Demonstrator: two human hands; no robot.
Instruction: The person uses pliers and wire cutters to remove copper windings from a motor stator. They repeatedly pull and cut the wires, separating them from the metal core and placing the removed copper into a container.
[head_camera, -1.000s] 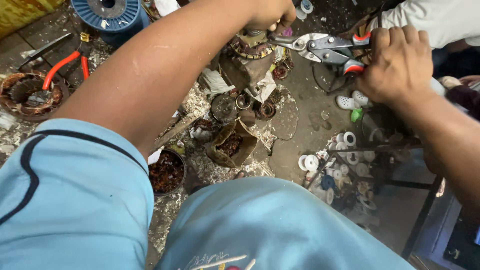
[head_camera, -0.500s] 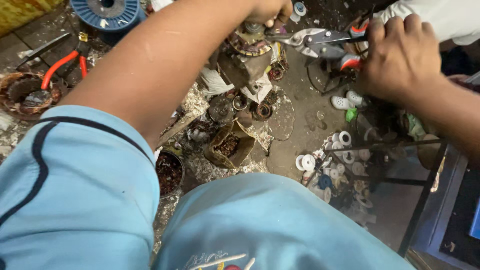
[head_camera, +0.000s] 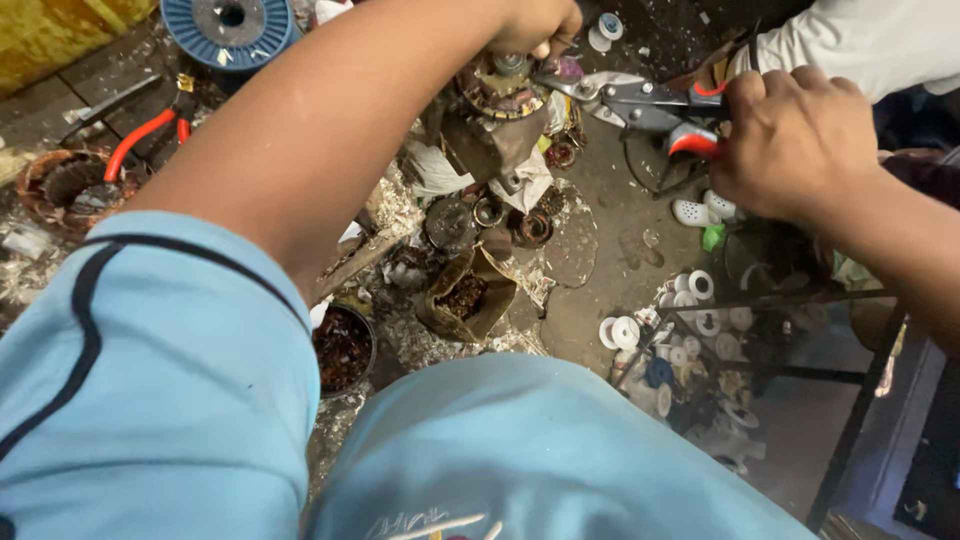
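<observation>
The left hand is clamped down on top of a small motor, fingers curled over its upper end and pinning it upright on the cluttered workbench, far centre of the scene. Over on the right, the right hand is wrapped tight round the red handles of a pair of metal snips, fist closed, blades pointing left and sitting right at the top of the motor, just under the left hand's knuckles. Whether the blades have bitten onto anything there is too hard to tell.

This looks like the cutting step: motor braced, snips at the coil end. By my read, the next move needs a firm squeeze from the right hand with the left holding steady, and those left fingers kept out of the blades' way.

Around them: red-handled pliers far left, a blue wire spool beyond, white plastic reels to the right, and a scrap-filled cup near the light-blue sleeve.
</observation>
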